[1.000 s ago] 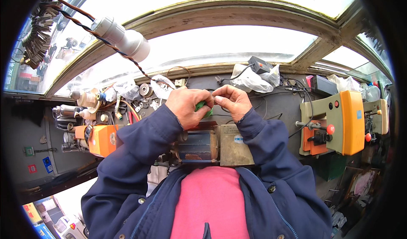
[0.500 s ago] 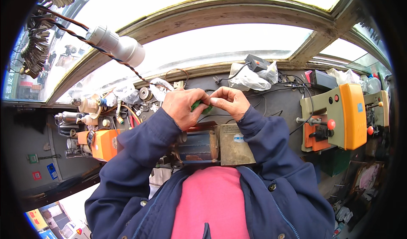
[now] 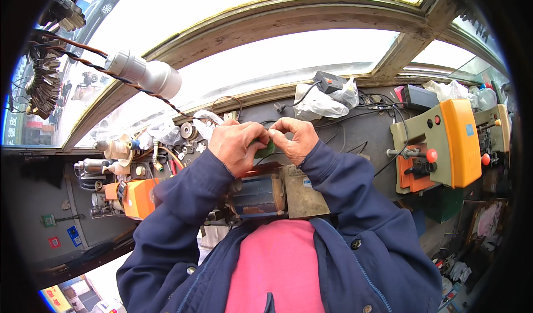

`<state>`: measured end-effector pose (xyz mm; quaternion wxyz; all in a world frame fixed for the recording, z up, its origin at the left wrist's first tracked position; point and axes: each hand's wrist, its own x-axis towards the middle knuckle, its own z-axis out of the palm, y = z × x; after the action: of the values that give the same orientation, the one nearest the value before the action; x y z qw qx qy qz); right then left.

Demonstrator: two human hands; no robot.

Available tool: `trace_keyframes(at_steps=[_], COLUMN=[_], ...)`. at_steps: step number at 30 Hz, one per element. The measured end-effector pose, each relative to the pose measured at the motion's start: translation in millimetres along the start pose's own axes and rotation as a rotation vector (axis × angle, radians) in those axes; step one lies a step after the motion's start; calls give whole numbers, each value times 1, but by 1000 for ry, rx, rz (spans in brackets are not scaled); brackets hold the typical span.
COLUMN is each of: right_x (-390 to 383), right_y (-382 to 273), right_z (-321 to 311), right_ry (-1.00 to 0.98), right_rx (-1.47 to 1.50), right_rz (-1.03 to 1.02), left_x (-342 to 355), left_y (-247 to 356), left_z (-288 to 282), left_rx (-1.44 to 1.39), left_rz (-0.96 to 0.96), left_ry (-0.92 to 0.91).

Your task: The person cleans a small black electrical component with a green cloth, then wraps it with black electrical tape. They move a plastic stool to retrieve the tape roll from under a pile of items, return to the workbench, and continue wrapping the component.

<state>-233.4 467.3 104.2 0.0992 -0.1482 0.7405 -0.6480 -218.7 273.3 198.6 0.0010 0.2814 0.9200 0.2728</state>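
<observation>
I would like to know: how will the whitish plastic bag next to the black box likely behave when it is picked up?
The plastic bag is probably floppy, because its thin film looks crumpled and creased. It may tug the black cord lying across it, and perhaps shift the black box that appears to rest against it.

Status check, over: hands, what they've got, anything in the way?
Left hand closed on green item, mostly hidden. Right hand up against left, hold unclear. Blue machine between hands and chest, not visibly blocking.
</observation>
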Motion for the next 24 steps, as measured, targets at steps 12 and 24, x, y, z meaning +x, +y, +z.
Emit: trace_keyframes(at_steps=[12, 24], right_x=[1, -1], right_y=[1, 5], right_z=[0, -4], right_ry=[33, -14], right_rx=[-17, 92], right_rz=[-22, 31], left_x=[-3, -3], left_y=[1, 2], left_z=[0, -1], left_rx=[-61, -59], left_rz=[-69, -110], left_ry=[-28, -66])
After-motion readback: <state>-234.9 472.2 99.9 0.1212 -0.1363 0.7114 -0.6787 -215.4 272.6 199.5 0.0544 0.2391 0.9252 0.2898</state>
